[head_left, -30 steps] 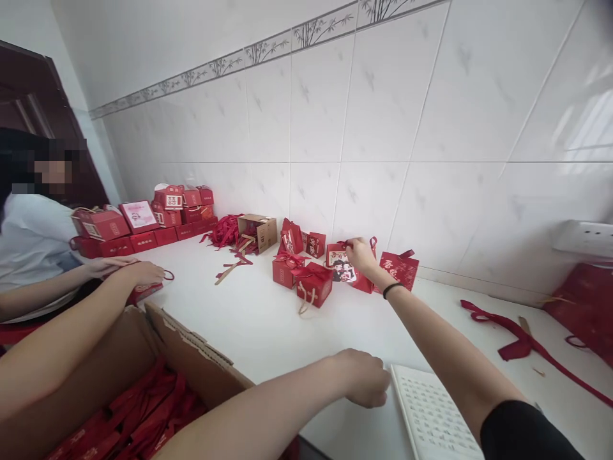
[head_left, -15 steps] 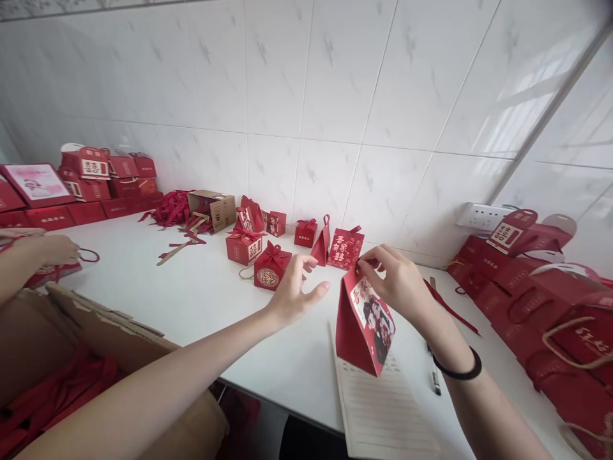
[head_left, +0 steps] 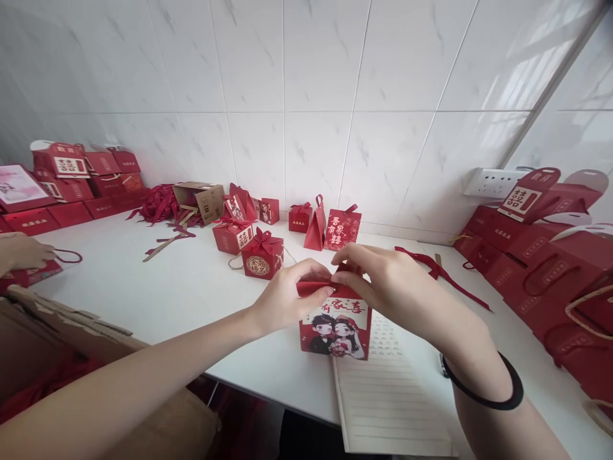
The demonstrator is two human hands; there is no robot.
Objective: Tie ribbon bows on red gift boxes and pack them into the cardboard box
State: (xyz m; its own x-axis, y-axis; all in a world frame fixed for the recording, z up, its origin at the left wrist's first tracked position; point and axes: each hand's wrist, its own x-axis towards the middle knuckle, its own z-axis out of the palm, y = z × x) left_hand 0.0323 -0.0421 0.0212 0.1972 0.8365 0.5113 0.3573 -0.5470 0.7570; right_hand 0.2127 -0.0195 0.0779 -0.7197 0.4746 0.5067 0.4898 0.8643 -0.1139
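A red gift box (head_left: 336,335) with a cartoon couple on its front hangs upright between my hands, over the far end of a lined notebook (head_left: 387,402). My left hand (head_left: 292,294) pinches the left part of its folded top edge between thumb and fingers. Close beside it, my right hand (head_left: 371,271) grips the same top edge near the middle, its fingertips almost meeting the left thumb. What lies under the right fingers is hidden. Just beyond my hands stands a red box with a bow (head_left: 263,255).
Several finished red boxes, among them a card-faced one (head_left: 343,230), stand near the wall. Red boxes are stacked at right (head_left: 531,255) and left (head_left: 67,185). A cardboard carton (head_left: 71,319) is at lower left. Another person's hand (head_left: 23,252) holds a red box.
My left hand has come in and taken hold of the box's top. The box has turned its printed front toward me and shifted left. My view has turned slightly right.
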